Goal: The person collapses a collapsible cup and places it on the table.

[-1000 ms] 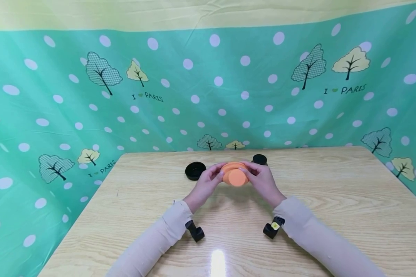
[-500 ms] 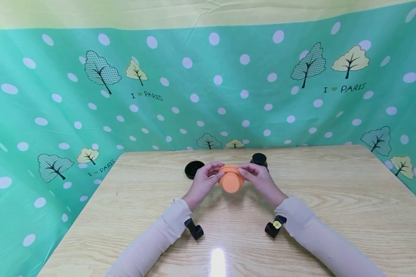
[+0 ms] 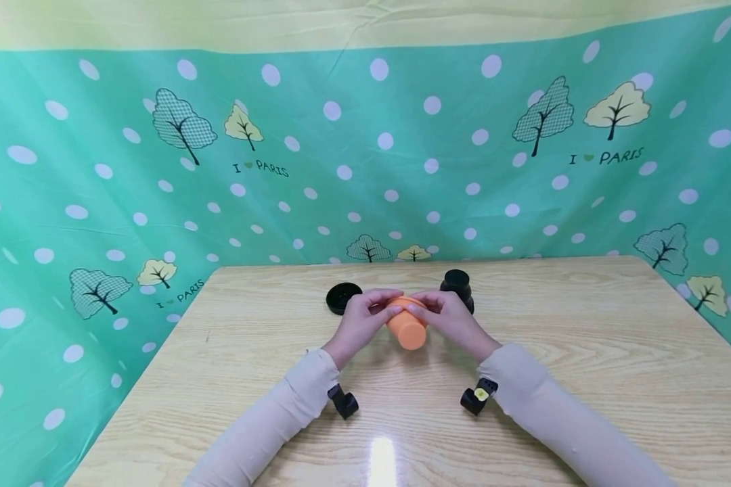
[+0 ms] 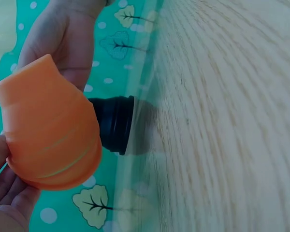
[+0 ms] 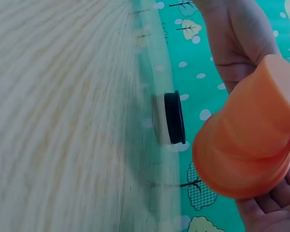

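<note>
An orange collapsible cup (image 3: 409,333) of soft, ribbed material is held up over the table between both hands, its narrow flat base tipped toward me. My left hand (image 3: 365,320) pinches its wide rim end from the left, thumb on the wall and fingers behind. From the right, my right hand (image 3: 455,320) pinches the same end. The left wrist view shows the cup (image 4: 53,128) stretched out with slanting folds along its wall. In the right wrist view the cup (image 5: 249,133) bulges near the rim; its inside is hidden.
A shallow black round dish or lid (image 3: 341,297) lies behind my left hand. Behind my right hand stands a black stepped, cup-like piece (image 3: 458,284), its narrow end up. The wooden table (image 3: 585,338) ends at a green dotted curtain (image 3: 402,155).
The orange cup has grown from a flatter, folded shape to a longer one, its base moving down toward me. Both hands have drawn closer together on the rim.
</note>
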A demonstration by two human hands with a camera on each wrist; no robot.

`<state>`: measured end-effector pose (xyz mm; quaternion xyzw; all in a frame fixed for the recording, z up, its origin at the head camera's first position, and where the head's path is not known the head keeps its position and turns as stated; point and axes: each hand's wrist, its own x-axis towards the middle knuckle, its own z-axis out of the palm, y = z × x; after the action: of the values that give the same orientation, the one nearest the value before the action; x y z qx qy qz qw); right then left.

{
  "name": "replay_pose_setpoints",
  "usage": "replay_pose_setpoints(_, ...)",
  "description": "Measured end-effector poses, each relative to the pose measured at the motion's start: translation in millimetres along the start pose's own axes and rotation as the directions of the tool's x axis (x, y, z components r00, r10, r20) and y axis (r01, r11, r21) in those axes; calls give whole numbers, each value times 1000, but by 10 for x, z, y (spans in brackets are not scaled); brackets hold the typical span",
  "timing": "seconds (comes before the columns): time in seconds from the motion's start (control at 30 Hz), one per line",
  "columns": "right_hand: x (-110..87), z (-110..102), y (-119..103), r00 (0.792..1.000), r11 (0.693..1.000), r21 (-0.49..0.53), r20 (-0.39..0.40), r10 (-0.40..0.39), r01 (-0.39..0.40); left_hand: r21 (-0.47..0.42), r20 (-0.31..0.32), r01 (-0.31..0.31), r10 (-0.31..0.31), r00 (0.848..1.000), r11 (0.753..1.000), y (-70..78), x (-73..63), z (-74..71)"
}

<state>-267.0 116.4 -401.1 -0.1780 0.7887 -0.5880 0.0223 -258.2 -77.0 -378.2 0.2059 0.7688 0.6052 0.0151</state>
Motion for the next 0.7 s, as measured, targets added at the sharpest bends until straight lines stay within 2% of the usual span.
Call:
replay_pose_setpoints(0.1,-6,14,-6,999,1000,2,27,-23,23,27,10,-20,19,1000,999,12,-8,12)
replay_pose_setpoints(0.23,-19,18,-8,999,999,16,25,-35,34,26,25,-23,22,999,999,28,-16,12)
replay_pose_setpoints(0.4,-37,-4,14,1000,999,35,5,-30,30,-55,48,-8,11,999,998,32,-15,-21)
replay_pose_setpoints(0.47,-42,-16,23,1000,996,89,-17,-17,18,-83,53,4,1,999,997,32,-19,-41)
replay_pose_setpoints(0.53,-40,-28,36,999,982,187,-33,1,5,-94,67,17,-11,998,995,28,-24,-53)
replay_pose_setpoints(0.63,-30,-34,60,999,937,350,-47,27,-9,-107,98,45,-35,995,993,24,-22,-55)
replay_pose_setpoints(0.7,-25,-32,74,998,909,416,-42,35,-14,-103,113,51,-39,993,993,25,-15,-44)
